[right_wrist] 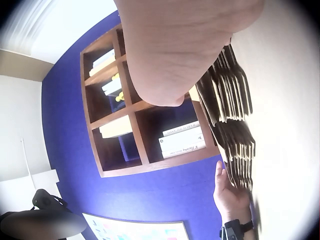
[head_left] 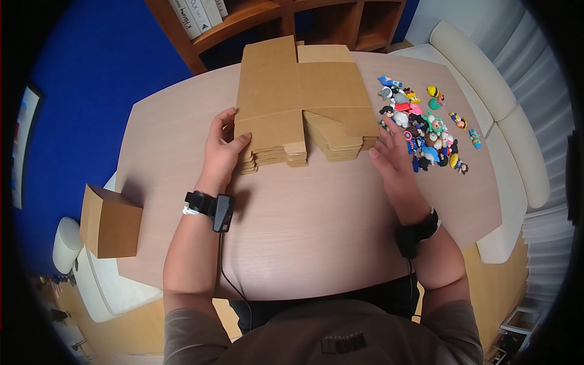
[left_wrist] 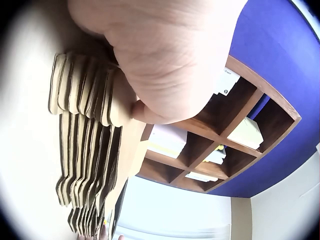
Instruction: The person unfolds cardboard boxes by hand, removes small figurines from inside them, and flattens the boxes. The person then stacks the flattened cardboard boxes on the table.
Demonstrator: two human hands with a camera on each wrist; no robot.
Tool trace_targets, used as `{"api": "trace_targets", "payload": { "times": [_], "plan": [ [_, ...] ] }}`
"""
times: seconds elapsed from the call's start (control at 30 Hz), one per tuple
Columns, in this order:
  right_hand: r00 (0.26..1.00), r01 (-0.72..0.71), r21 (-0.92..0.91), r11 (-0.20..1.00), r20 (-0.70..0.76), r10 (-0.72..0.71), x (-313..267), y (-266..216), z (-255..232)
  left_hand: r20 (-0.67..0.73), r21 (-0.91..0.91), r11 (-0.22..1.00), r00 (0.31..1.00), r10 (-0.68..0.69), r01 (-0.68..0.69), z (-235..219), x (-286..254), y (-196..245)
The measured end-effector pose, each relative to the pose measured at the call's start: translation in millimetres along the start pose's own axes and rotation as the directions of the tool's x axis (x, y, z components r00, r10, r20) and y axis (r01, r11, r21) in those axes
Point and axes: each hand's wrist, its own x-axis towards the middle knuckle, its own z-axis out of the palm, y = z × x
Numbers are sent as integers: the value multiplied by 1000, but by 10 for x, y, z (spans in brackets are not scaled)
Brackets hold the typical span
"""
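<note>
A stack of flattened cardboard boxes [head_left: 271, 91] lies on the table, its layered edges [left_wrist: 82, 155] showing in both wrist views. My left hand [head_left: 224, 146] rests against the left side of the stack, the thumb tip at its top edge. On the other side, my right hand [head_left: 394, 155] is beside the stack's near right corner, fingers loosely extended and partly overlapping a pile of small toy figures [head_left: 432, 131] in the head view. Most of the left fingers are hidden in the left wrist view. The right wrist view shows the right palm [right_wrist: 180, 50] close over the stack's edge.
An upright cardboard box [head_left: 112, 222] stands at the table's left edge. Several loose figures [head_left: 457, 120] lie right of the pile. Behind the table [head_left: 316, 231] is a wooden shelf [head_left: 328, 24] with books; a cream sofa [head_left: 517, 140] curves along the right.
</note>
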Motion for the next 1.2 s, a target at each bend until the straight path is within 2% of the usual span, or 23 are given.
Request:
{"api": "trace_targets", "payload": {
  "times": [0.2,0.27,0.3,0.37,0.47,0.57,0.8,0.87,1.2],
  "plan": [
    [1000,1,-20,1000,-11,-1,-1,24,-54,-21,-64,998,1000,-14,12,-23,22,-18],
    [997,46,-298,954,-40,-61,17,80,-199,-67,-94,995,997,-42,36,-20,40,-18],
    [997,46,-298,954,-40,-60,23,65,-208,-68,-95,995,997,-43,36,-19,47,-26],
    [985,-121,-134,983,-143,102,34,25,-209,-82,-96,995,996,-37,29,-21,60,-52],
    [979,-160,-142,977,-145,140,34,35,-223,-87,-109,994,996,-35,25,-26,71,-81],
    [985,-147,-143,979,-109,132,12,60,-218,-44,-86,995,998,-47,43,-25,61,-58],
    [974,-185,-95,978,-146,170,7,28,-215,-38,-57,997,998,-44,42,-13,48,-27],
    [953,-247,28,969,-172,248,8,-29,-186,-42,-95,995,998,-43,39,-10,29,5],
    [963,-222,-12,975,-158,217,-2,-23,-148,-33,-90,995,999,-34,31,-41,38,-20]
  ]
}}
